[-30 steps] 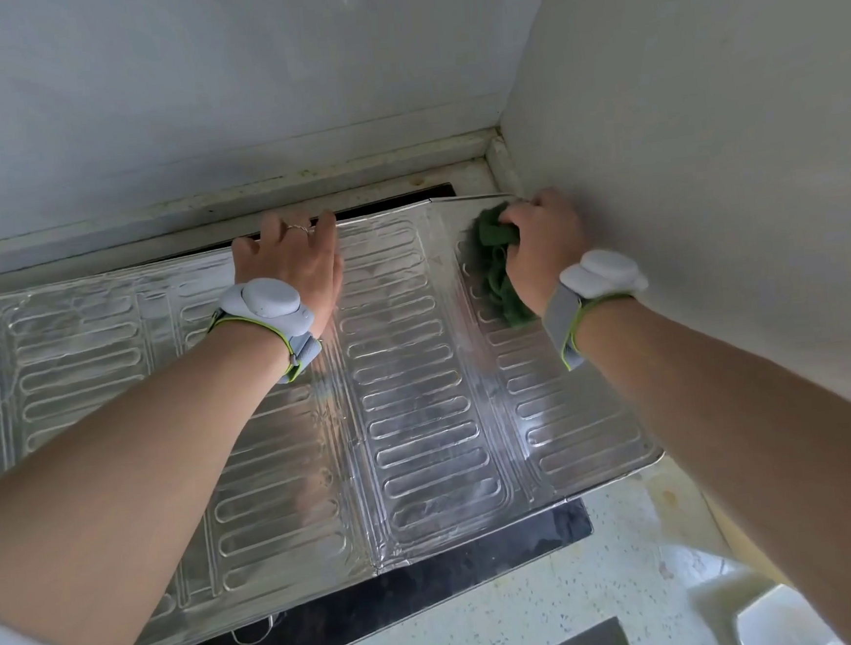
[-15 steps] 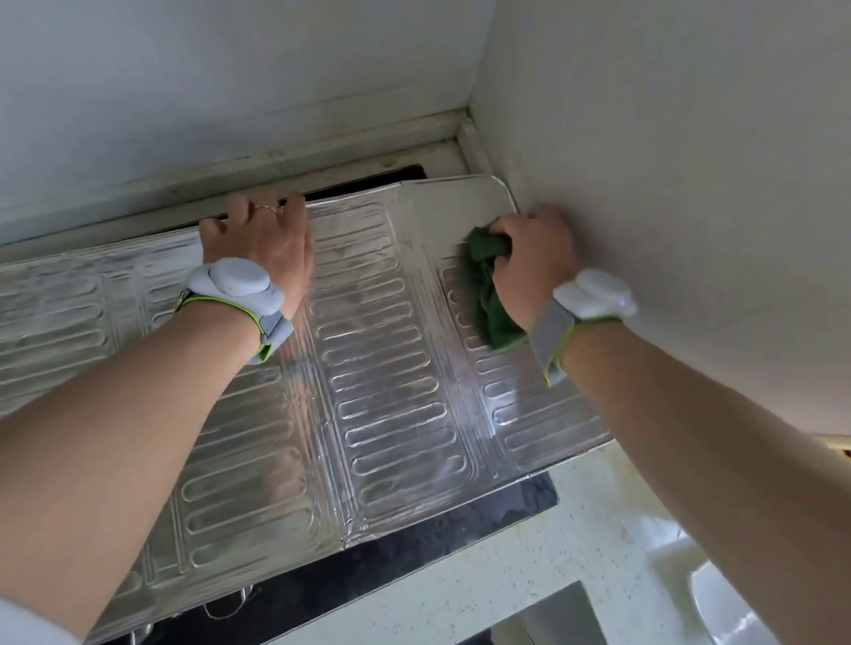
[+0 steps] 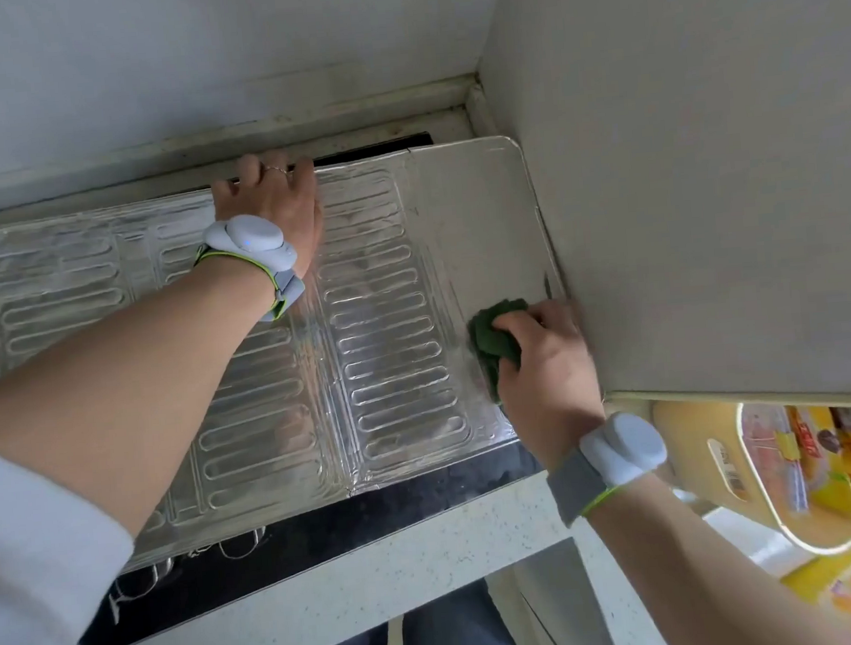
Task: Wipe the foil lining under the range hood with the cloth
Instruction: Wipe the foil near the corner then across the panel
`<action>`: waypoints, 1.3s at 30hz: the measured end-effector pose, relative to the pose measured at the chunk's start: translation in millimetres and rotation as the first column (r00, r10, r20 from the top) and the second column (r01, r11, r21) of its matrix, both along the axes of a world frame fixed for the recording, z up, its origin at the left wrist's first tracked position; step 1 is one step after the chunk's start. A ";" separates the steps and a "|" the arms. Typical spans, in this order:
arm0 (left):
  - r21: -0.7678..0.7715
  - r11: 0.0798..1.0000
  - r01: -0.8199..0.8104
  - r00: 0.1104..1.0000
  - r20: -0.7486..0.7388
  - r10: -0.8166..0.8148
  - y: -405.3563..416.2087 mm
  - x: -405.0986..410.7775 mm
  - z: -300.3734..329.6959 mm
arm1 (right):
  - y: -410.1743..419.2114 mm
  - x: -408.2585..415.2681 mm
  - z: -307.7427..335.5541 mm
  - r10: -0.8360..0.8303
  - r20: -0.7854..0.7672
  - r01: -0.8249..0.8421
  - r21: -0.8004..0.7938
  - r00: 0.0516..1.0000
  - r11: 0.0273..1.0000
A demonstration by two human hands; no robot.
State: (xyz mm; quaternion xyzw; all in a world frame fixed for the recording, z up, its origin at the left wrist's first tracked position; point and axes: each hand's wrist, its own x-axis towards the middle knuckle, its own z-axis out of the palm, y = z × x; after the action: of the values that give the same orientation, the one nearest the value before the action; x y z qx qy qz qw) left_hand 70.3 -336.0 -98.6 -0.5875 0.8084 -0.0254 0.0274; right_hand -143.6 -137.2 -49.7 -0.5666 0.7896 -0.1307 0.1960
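Observation:
The embossed silver foil lining (image 3: 389, 335) lies across the stove area below the wall. My left hand (image 3: 277, 206) presses flat on the foil's far edge, its fingers curled over the top rim, a ring on one finger. My right hand (image 3: 544, 364) is closed on a dark green cloth (image 3: 493, 340) and presses it on the foil's right panel, close to the side wall. Part of the cloth is hidden under my fingers. Both wrists carry white bands.
A pale side wall (image 3: 709, 198) stands right beside my right hand. Black stove glass (image 3: 279, 557) and a speckled counter edge (image 3: 382, 575) run along the near side. A basket (image 3: 763, 499) with colourful packets sits at lower right.
My right hand has slid the green cloth down the foil's right panel, from the far corner towards the near edge. My left hand has stayed on the far rim.

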 end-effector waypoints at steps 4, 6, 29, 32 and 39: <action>0.036 0.999 -0.005 1.000 0.013 0.005 -1.2 1.0 2.4 | -9.2 64.8 3.1 0.159 0.044 -0.156 -0.061 0.986 0.986; 0.053 0.999 0.005 1.000 0.023 -0.006 -1.5 1.0 4.7 | -10.9 94.8 6.2 0.242 0.075 -0.237 -0.062 0.967 0.969; 0.146 0.988 0.055 0.998 -0.033 -0.050 -2.6 11.0 15.3 | -7.3 155.5 10.4 0.450 0.129 -0.455 0.009 0.883 0.890; 0.169 0.983 0.070 0.997 -0.054 -0.061 -3.0 16.1 18.0 | -23.2 113.8 8.3 0.340 0.088 -0.347 0.085 0.936 0.934; 0.225 0.973 0.060 0.998 -0.045 -0.051 2.1 16.7 21.9 | -33.6 146.0 4.5 0.353 0.081 -0.357 0.043 0.932 0.933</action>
State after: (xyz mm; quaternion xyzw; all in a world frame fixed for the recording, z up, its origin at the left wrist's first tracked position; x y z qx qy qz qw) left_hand 87.0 -334.0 -76.7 -0.5582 0.8224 0.0773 0.0777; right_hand 2.3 -170.8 -45.2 -0.6889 0.6702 -0.0910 0.2608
